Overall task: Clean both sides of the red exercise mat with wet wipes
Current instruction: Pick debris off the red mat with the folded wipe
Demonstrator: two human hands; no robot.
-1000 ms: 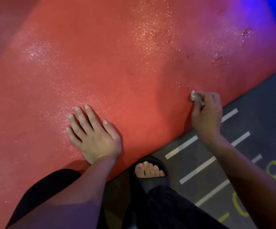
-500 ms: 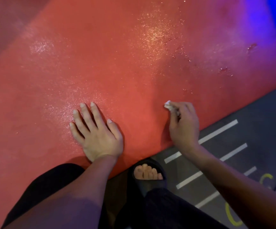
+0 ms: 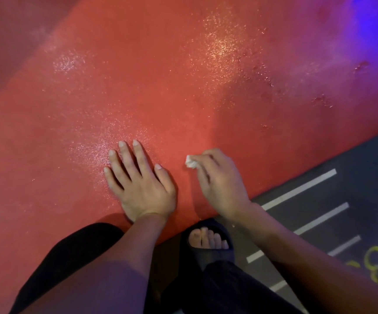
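Note:
The red exercise mat (image 3: 160,75) fills most of the view and glistens with wet patches. My left hand (image 3: 138,182) lies flat on it near its front edge, fingers spread and straight. Just to its right, my right hand (image 3: 219,180) grips a small crumpled white wet wipe (image 3: 190,163) and presses it on the mat. Only a corner of the wipe shows past my fingers.
A dark grey floor (image 3: 353,200) with white stripes and yellow markings runs along the mat's right edge. My foot in a black slide sandal (image 3: 208,248) stands at the mat's edge below my hands. Dark marks (image 3: 319,100) dot the mat's far right.
My right hand has dragged the wipe leftward along the mat's front edge, ending close beside my left hand. My left hand stayed pressed flat in place.

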